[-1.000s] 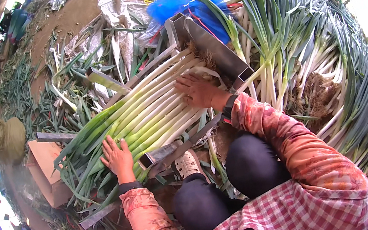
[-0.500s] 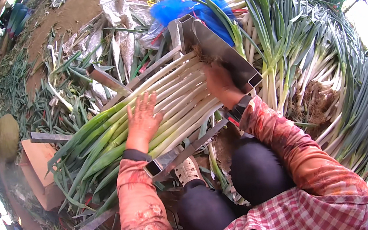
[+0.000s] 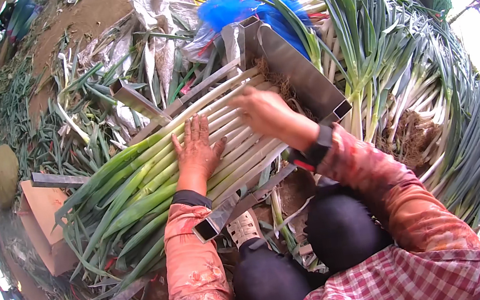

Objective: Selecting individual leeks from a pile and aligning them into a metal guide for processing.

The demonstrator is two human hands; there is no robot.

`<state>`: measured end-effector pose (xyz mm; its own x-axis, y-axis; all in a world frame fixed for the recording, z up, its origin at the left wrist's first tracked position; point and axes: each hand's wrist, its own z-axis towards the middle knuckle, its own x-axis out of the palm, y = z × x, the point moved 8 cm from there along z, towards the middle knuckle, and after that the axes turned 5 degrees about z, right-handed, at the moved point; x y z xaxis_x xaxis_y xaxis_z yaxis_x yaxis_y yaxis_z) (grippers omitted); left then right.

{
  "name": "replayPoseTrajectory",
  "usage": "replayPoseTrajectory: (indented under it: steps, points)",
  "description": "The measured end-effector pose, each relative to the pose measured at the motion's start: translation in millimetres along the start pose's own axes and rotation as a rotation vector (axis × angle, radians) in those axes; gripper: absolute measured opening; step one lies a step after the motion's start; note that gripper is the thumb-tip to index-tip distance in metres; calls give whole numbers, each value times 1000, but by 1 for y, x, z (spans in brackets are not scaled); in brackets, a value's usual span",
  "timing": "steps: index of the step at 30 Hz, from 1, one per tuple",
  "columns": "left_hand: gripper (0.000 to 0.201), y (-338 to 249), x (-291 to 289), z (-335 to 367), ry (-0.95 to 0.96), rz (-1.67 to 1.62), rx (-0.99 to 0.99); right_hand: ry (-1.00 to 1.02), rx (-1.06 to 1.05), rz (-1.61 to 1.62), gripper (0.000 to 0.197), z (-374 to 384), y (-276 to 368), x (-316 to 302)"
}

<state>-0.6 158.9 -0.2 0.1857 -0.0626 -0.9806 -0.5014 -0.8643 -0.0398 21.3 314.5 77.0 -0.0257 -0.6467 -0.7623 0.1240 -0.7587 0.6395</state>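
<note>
A row of leeks (image 3: pixel 231 134) lies side by side in a metal frame (image 3: pixel 295 62), green leaves to the left and roots (image 3: pixel 283 85) toward the plate at its right end. My left hand (image 3: pixel 195 147) rests on the stalks, palm down with fingers stretched out. Over the white ends is my right hand (image 3: pixel 265 109), its fingers curled in and slightly blurred. What those fingers hold, if anything, is hidden. A dark band (image 3: pixel 319 145) circles my right wrist.
Many more leeks (image 3: pixel 387 62) are piled at the right. Blue netting (image 3: pixel 256 3) and a whitish plastic sheet (image 3: pixel 159 45) lie beyond the frame. A cardboard box (image 3: pixel 45 223) stands at the left, among scattered leaf trimmings (image 3: pixel 22 128). My knees (image 3: pixel 342 224) are close to the frame.
My right hand has come away from the roots and moved left over the white stalks. My left hand has shifted slightly right, still flat on the leeks.
</note>
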Motion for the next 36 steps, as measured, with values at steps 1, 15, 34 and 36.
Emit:
replayPoseTrajectory:
  steps: [1,15,34,36]
  points:
    - [75,-2,0,1,15,3,-1,-57,-32,7,27,14,-14,5]
    - [75,-5,0,2,4,-29,-4,-325,456,171,18,38,-133,6]
    - [72,0,1,-2,-13,-24,-28,155,23,211,29,-25,28,-38]
    - [74,-5,-1,4,-15,-35,-14,52,30,117,27,-24,-3,-25]
